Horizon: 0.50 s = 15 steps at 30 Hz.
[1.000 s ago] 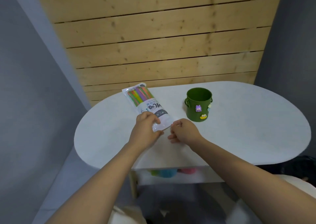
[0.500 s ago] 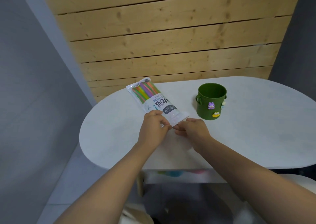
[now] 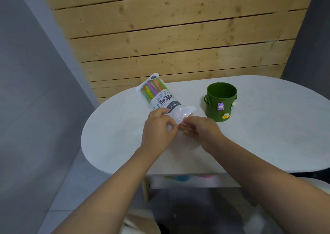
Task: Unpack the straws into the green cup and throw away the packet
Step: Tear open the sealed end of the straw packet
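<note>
Since half a second ago the near, clear end of the straw packet (image 3: pixel 161 98) has lifted and crumpled between the two hands, while the rest lies as before on the white surface (image 3: pixel 267 137). The left hand (image 3: pixel 159 130) has its grip curled round that end, thumb and fingers pinching the plastic, and the right hand (image 3: pixel 200 129) pinches the same edge from 3 o'clock. The green cup (image 3: pixel 220 102) stands upright and empty at 3 o'clock of the packet, just beside it, not touching.

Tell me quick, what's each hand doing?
Left hand: closed, pinching the near end of the straw packet.
Right hand: closed, pinching that same end.
</note>
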Each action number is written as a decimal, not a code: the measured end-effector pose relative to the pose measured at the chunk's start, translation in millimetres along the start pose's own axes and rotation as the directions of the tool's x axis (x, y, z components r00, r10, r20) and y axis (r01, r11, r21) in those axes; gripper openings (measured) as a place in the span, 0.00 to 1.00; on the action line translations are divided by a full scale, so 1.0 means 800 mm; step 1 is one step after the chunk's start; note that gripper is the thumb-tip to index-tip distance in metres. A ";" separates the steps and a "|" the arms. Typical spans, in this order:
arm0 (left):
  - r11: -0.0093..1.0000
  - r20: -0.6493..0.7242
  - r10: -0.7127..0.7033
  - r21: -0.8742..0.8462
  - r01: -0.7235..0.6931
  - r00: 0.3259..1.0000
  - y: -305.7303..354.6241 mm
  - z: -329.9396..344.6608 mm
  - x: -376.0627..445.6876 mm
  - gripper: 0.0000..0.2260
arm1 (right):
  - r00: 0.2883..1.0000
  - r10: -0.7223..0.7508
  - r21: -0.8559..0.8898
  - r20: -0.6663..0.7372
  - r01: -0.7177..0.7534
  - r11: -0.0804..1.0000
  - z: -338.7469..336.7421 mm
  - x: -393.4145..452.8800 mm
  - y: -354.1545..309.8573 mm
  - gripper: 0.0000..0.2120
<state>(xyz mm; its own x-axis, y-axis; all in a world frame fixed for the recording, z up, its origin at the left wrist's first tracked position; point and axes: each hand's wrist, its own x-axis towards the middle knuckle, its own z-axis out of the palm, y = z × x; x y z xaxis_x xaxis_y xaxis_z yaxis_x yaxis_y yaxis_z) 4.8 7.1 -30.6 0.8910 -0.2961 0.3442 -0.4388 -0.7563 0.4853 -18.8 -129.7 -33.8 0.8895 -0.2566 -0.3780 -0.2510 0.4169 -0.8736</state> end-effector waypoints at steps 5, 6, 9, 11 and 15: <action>0.996 0.003 0.085 -0.005 -0.085 0.996 0.004 -0.010 0.001 0.05 | 0.996 -0.088 -0.050 0.014 0.089 0.995 0.002 -0.006 -0.007 0.05; 0.996 -0.001 0.085 -0.024 -0.085 0.996 0.005 -0.012 0.002 0.05 | 0.994 -0.111 -0.048 0.018 0.112 0.993 0.002 -0.007 -0.007 0.06; 0.992 -0.024 0.039 -0.115 -0.041 0.999 0.007 -0.022 0.006 0.05 | 0.987 -0.152 -0.019 0.056 0.153 0.988 0.003 -0.011 -0.008 0.03; 0.982 -0.028 -0.005 -0.187 -0.001 1.000 0.009 -0.029 0.009 0.05 | 0.980 -0.168 0.004 0.104 0.169 0.986 0.004 -0.013 -0.006 0.01; 0.957 0.000 -0.067 -0.282 0.064 0.998 0.012 -0.039 0.011 0.06 | 0.972 -0.195 -0.012 0.135 0.198 0.980 0.009 -0.018 -0.002 0.02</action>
<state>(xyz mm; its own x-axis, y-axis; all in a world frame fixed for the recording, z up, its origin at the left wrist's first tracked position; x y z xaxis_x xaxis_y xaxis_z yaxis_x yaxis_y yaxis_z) 4.7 15.5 2.3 0.9184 -0.2446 0.3109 -0.3956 -0.5782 0.7136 -28.7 -120.7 -24.5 0.9645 -0.2132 -0.1560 -0.0745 0.3470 -0.9349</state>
